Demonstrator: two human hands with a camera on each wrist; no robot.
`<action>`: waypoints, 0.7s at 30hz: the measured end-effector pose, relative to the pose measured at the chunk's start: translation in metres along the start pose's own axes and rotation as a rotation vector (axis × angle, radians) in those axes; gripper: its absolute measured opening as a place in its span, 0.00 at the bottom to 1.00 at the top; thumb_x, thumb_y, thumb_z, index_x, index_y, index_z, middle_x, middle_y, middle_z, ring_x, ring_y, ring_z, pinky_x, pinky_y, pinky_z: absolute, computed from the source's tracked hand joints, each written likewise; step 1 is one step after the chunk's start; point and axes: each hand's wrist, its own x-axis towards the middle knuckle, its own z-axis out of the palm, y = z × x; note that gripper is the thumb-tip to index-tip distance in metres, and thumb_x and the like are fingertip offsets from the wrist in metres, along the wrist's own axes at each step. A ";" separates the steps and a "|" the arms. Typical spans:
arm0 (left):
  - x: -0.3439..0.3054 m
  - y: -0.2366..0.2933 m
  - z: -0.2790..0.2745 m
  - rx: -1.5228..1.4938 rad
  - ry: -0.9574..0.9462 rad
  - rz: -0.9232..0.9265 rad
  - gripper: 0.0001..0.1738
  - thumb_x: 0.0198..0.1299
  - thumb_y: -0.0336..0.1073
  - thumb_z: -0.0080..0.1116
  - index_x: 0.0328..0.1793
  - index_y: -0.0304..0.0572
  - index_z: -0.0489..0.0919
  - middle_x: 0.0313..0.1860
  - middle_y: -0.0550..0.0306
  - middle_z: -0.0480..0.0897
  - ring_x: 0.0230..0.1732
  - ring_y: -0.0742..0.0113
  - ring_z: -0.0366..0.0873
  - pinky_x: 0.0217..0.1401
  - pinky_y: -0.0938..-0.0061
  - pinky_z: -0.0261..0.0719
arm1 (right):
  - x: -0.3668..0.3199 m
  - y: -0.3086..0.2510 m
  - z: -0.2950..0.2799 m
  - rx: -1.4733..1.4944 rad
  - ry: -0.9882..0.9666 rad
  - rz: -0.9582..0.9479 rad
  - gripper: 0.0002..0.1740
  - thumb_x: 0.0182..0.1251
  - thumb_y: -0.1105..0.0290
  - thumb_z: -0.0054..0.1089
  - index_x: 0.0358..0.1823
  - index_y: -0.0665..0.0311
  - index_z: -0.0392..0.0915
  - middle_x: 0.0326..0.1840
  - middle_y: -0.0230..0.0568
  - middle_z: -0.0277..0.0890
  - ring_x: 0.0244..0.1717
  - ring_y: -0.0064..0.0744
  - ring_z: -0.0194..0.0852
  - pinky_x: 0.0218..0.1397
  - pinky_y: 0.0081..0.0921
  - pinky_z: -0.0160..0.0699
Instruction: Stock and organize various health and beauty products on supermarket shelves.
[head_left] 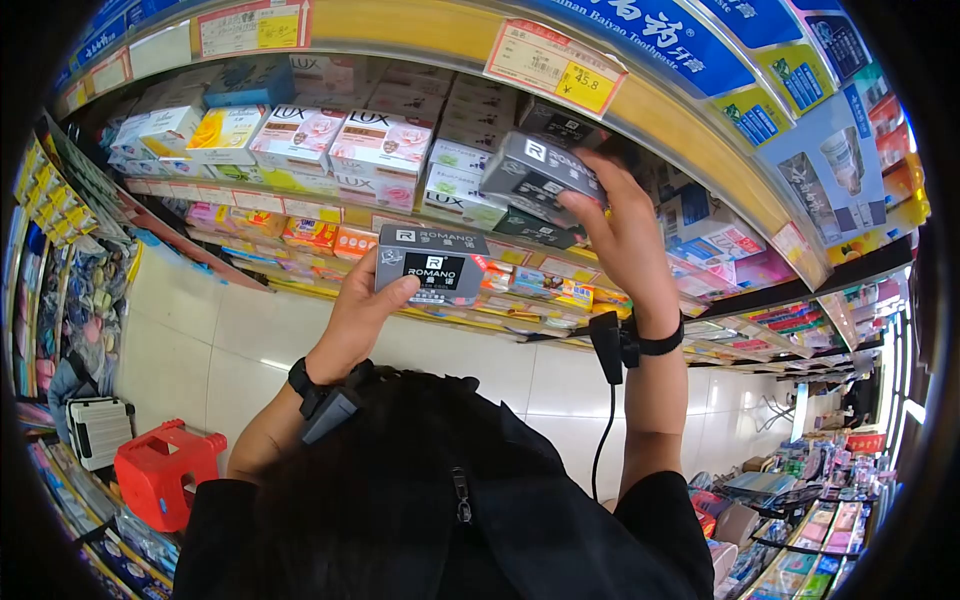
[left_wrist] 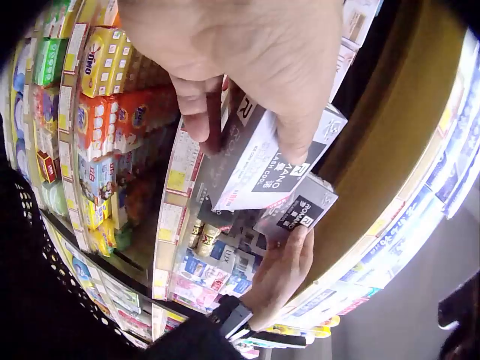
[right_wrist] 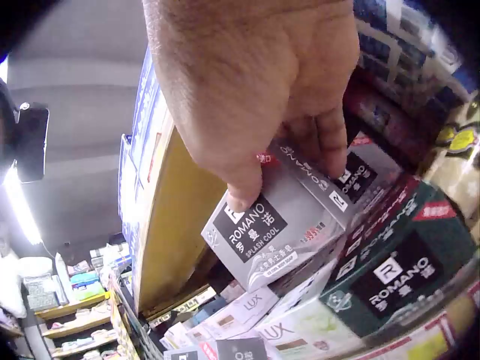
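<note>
My left hand [head_left: 352, 315] holds a grey Romano soap box [head_left: 432, 268] in front of the shelf, with the thumb on its label face. In the left wrist view that soap box [left_wrist: 251, 161] sits between thumb and fingers. Up at the shelf, my right hand [head_left: 625, 215] grips a second grey Romano soap box [head_left: 530, 185], which is tilted. The right wrist view shows the thumb on this box's [right_wrist: 281, 232] front and the fingers behind it. Close under it lies a dark green Romano box [right_wrist: 397, 274].
White Lux soap boxes [head_left: 380, 145] stand in stacks left of the Romano boxes. A yellow shelf edge with a price tag [head_left: 555, 65] runs above my right hand. Lower shelves hold orange packs [head_left: 310, 233]. A red stool [head_left: 170, 475] stands on the tiled floor behind at left.
</note>
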 end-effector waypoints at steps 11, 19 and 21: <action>0.000 0.017 -0.010 0.048 0.011 0.046 0.24 0.65 0.34 0.63 0.65 0.39 0.72 0.54 0.61 0.80 0.55 0.75 0.75 0.61 0.74 0.73 | 0.036 -0.012 0.039 -0.025 -0.144 -0.014 0.25 0.65 0.61 0.63 0.58 0.71 0.75 0.50 0.62 0.78 0.52 0.60 0.76 0.55 0.43 0.74; 0.011 0.025 -0.018 0.044 0.043 0.116 0.23 0.64 0.34 0.63 0.64 0.39 0.73 0.54 0.61 0.80 0.54 0.75 0.75 0.60 0.75 0.73 | 0.032 -0.005 0.039 0.034 -0.157 -0.037 0.30 0.63 0.60 0.66 0.63 0.68 0.71 0.51 0.60 0.78 0.54 0.57 0.76 0.56 0.41 0.74; 0.011 0.025 -0.015 0.042 0.042 0.111 0.23 0.64 0.34 0.63 0.64 0.39 0.73 0.54 0.62 0.80 0.54 0.75 0.75 0.60 0.74 0.73 | 0.029 -0.005 0.039 0.038 -0.148 -0.043 0.31 0.62 0.60 0.67 0.63 0.67 0.71 0.52 0.59 0.78 0.55 0.56 0.76 0.57 0.41 0.73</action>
